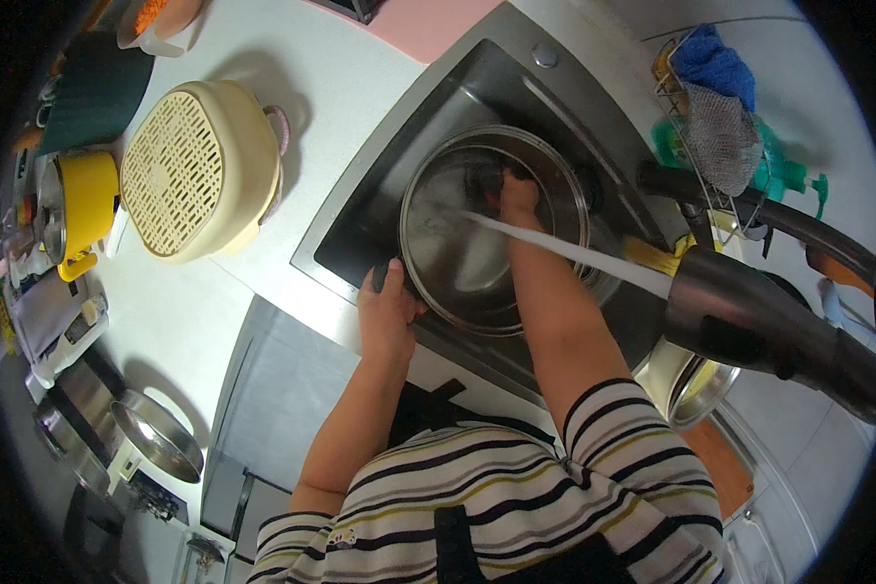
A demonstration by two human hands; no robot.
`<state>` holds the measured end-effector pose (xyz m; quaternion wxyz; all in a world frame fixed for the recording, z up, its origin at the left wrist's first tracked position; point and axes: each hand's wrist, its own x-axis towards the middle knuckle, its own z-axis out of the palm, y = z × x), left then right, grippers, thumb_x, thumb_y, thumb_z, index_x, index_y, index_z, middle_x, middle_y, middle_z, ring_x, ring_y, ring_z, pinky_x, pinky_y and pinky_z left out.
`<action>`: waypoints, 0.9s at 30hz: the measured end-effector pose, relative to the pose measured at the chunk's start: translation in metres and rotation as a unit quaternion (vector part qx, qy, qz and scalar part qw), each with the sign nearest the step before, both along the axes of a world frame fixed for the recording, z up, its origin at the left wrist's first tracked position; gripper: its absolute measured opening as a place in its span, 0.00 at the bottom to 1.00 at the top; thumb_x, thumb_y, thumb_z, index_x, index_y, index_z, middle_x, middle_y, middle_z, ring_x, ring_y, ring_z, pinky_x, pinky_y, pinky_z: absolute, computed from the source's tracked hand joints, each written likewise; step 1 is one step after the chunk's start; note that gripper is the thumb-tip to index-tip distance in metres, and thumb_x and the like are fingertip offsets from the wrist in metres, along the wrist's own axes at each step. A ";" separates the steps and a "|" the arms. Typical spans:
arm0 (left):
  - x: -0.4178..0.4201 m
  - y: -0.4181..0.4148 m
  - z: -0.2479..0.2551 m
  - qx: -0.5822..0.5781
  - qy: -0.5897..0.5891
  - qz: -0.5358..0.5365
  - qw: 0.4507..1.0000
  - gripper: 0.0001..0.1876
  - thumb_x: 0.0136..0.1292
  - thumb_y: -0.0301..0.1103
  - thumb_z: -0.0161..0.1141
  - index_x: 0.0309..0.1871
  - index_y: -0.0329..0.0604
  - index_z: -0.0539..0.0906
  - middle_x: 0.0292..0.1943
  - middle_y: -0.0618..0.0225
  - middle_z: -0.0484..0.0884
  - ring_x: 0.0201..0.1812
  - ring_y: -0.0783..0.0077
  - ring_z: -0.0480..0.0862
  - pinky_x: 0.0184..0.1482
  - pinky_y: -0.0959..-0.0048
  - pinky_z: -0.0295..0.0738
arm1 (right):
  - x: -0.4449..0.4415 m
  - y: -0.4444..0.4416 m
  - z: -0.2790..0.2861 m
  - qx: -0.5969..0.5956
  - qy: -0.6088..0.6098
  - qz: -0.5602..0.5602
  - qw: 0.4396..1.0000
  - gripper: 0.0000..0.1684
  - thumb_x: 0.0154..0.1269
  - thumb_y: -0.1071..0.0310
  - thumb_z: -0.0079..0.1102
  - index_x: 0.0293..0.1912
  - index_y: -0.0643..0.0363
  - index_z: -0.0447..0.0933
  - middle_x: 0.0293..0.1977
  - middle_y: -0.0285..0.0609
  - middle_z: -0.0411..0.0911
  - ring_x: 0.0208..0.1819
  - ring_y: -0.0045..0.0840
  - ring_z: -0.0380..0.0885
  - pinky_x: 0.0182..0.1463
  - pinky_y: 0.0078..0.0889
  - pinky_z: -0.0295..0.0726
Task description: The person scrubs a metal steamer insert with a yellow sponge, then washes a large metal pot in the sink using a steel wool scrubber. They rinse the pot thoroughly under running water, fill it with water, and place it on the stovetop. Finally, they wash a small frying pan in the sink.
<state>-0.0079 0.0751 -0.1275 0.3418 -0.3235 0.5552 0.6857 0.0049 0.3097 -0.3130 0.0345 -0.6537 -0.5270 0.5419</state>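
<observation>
A large stainless steel pot [493, 226] stands in the dark sink [445, 102], with water in it. From the black faucet [715, 310] at the right, a stream of water [569, 252] runs into the pot. My left hand [390, 298] grips the pot's black side handle [380, 276] at its lower left. My right hand [518, 196] reaches inside the pot, by its far inner wall, beside something dark under the water. Whether the fingers hold that dark thing is unclear.
A cream plastic basket [255, 168] lies on the counter at left, near a yellow pot [91, 201]. Right of the sink, a wire rack [675, 95] holds a blue cloth [715, 66] and grey mesh, beside a green pump bottle [781, 164]. A metal pan [157, 436] stands lower left.
</observation>
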 end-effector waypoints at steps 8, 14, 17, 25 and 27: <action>0.005 -0.002 -0.005 -0.060 -0.005 -0.045 0.997 0.33 0.66 0.43 0.62 0.64 0.25 0.65 0.18 0.70 0.68 0.18 0.75 0.68 0.24 0.75 0.67 | 0.019 -0.072 0.047 0.351 0.110 0.644 0.670 0.19 0.62 0.69 0.55 0.53 0.52 0.74 0.51 0.55 0.71 0.54 0.52 0.72 0.56 0.46 0.75; 0.005 -0.003 -0.002 -0.042 0.004 -0.037 0.998 0.39 0.65 0.44 0.62 0.68 0.22 0.58 0.18 0.70 0.69 0.18 0.75 0.69 0.24 0.75 0.68 | -0.006 -0.015 -0.009 0.329 0.071 0.727 0.599 0.17 0.59 0.68 0.53 0.49 0.53 0.77 0.51 0.47 0.72 0.56 0.39 0.72 0.58 0.41 0.75; 0.002 -0.004 -0.001 -0.033 0.012 -0.020 0.999 0.39 0.66 0.43 0.62 0.68 0.22 0.57 0.18 0.70 0.69 0.18 0.75 0.69 0.24 0.75 0.68 | 0.014 0.033 -0.001 0.410 -0.053 0.728 0.547 0.13 0.60 0.68 0.53 0.46 0.54 0.77 0.45 0.44 0.73 0.54 0.34 0.75 0.51 0.36 0.79; -0.005 0.005 0.001 -0.083 0.003 -0.011 0.996 0.36 0.66 0.40 0.62 0.67 0.23 0.60 0.19 0.70 0.70 0.19 0.76 0.69 0.22 0.77 0.65 | 0.102 -0.075 0.039 0.022 -0.004 0.792 0.610 0.24 0.62 0.74 0.51 0.59 0.55 0.75 0.57 0.54 0.73 0.55 0.47 0.75 0.57 0.44 0.76; -0.004 0.004 -0.001 -0.083 0.007 -0.033 0.996 0.32 0.66 0.40 0.61 0.64 0.25 0.64 0.20 0.70 0.70 0.19 0.76 0.69 0.22 0.77 0.65 | 0.061 -0.125 0.057 -0.030 0.046 0.606 0.793 0.24 0.63 0.68 0.51 0.59 0.58 0.72 0.56 0.57 0.73 0.57 0.50 0.72 0.58 0.45 0.74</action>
